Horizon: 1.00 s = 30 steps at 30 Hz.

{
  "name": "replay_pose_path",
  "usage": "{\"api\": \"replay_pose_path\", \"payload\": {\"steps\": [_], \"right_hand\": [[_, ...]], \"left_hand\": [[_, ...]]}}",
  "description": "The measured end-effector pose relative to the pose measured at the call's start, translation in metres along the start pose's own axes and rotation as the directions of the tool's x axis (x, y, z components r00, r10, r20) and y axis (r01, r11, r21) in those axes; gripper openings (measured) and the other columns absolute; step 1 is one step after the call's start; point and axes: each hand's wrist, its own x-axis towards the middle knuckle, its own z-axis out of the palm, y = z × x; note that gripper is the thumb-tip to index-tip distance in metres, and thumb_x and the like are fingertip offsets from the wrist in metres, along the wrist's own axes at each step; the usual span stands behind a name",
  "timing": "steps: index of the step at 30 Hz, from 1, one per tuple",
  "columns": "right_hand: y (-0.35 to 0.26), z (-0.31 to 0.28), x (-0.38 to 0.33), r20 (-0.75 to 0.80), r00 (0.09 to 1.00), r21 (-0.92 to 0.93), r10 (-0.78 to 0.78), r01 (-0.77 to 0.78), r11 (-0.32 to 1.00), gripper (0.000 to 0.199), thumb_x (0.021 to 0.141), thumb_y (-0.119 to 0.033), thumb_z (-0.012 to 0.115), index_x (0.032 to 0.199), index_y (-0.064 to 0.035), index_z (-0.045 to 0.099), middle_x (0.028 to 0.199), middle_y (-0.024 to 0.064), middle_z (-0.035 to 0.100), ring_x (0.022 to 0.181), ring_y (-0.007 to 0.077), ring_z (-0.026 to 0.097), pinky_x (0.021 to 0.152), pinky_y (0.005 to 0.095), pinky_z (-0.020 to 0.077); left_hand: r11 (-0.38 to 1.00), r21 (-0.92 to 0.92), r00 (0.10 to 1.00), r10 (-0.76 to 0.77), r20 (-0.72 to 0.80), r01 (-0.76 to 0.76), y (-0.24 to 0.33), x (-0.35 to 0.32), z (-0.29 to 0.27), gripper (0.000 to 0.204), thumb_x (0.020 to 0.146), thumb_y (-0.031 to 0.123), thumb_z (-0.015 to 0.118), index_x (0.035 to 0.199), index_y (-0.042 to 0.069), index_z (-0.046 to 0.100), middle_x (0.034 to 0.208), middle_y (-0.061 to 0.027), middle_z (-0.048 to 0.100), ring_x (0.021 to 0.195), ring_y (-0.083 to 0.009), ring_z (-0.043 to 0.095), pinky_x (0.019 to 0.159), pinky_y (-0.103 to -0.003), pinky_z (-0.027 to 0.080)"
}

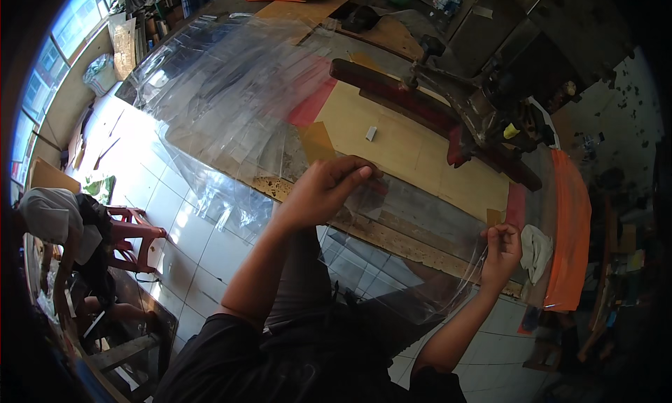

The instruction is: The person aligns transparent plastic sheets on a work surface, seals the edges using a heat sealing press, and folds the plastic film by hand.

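Note:
My left hand [323, 193] is closed in a pinch at the near edge of the work table, with thumb and forefinger on a clear plastic sheet [402, 280]. Further right, my right hand [501, 252] pinches the same sheet at its other side. Between them the sheet sags over the table edge and my lap. Just beyond my hands lies a pale yellow board [413, 147] with a small white block [371, 133] on it. Brown tape-like patches [317, 142] show at its near corners. A dark red bar [399, 98] on a metal press arm spans its far side.
A wide heap of clear plastic sheets [224, 74] covers the table's left. Orange sheets [568, 235] hang at the right end, beside a crumpled white cloth [536, 254]. A red stool [136, 238] stands on the tiled floor at left, near another person [77, 242].

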Motion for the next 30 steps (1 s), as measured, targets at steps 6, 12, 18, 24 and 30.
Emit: {"api": "replay_pose_path", "payload": {"steps": [6, 12, 18, 24, 30], "right_hand": [[0.0, 0.0, 0.0, 0.001, 1.0, -0.031, -0.019, 0.019, 0.999, 0.021, 0.097, -0.015, 0.077, 0.103, -0.0024, 0.061, 0.088, 0.0029, 0.067, 0.085, 0.0114, 0.066, 0.081, 0.0245, 0.0496], [-0.002, 0.0, 0.0, 0.032, 0.999, -0.03, -0.031, 0.032, 0.999, 0.02, 0.096, -0.013, 0.078, 0.102, -0.0017, 0.062, 0.091, 0.0023, 0.067, 0.085, 0.0114, 0.066, 0.081, 0.0246, 0.0504], [-0.02, -0.013, 0.004, 0.165, 0.982, -0.224, -0.095, 0.132, 0.966, 0.019, 0.091, -0.009, 0.082, 0.097, -0.0007, 0.065, 0.089, 0.0025, 0.069, 0.083, 0.0111, 0.065, 0.079, 0.0255, 0.0506], [-0.034, -0.019, 0.013, 0.216, 0.971, -0.243, -0.099, 0.152, 0.958, 0.017, 0.089, -0.005, 0.082, 0.094, 0.0007, 0.067, 0.086, 0.0033, 0.073, 0.082, 0.0094, 0.064, 0.077, 0.0249, 0.0492], [-0.053, -0.019, 0.013, 0.213, 0.968, -0.181, -0.133, 0.173, 0.968, 0.015, 0.091, -0.006, 0.081, 0.095, -0.0008, 0.067, 0.085, 0.0006, 0.068, 0.081, 0.0071, 0.059, 0.077, 0.0234, 0.0472]], "left_hand": [[0.999, -0.039, 1.0, -0.002, 0.007, 0.002, 0.001, 0.0, 0.001, 0.029, 0.108, 0.02, 0.054, 0.113, -0.003, 0.071, 0.099, -0.0097, 0.08, 0.1, -0.0172, 0.072, 0.094, -0.032, 0.052], [0.999, -0.045, 1.0, 0.02, -0.006, -0.02, 0.0, -0.002, 0.0, 0.028, 0.108, 0.019, 0.054, 0.113, -0.003, 0.071, 0.098, -0.0109, 0.079, 0.1, -0.0168, 0.072, 0.094, -0.032, 0.052], [0.996, -0.09, 0.999, 0.014, -0.047, -0.018, -0.002, -0.001, 0.002, 0.028, 0.109, 0.017, 0.053, 0.113, -0.003, 0.071, 0.097, -0.0103, 0.079, 0.099, -0.0152, 0.07, 0.094, -0.031, 0.051], [0.996, -0.091, 0.997, 0.016, -0.075, -0.022, -0.009, -0.002, 0.004, 0.028, 0.109, 0.017, 0.051, 0.112, -0.004, 0.07, 0.098, -0.0093, 0.08, 0.101, -0.015, 0.069, 0.096, -0.031, 0.05], [0.982, -0.189, 0.994, -0.019, -0.106, -0.002, -0.008, -0.003, 0.005, 0.029, 0.11, 0.019, 0.051, 0.113, -0.004, 0.069, 0.097, -0.0104, 0.079, 0.1, -0.0124, 0.067, 0.096, -0.029, 0.049]]}}
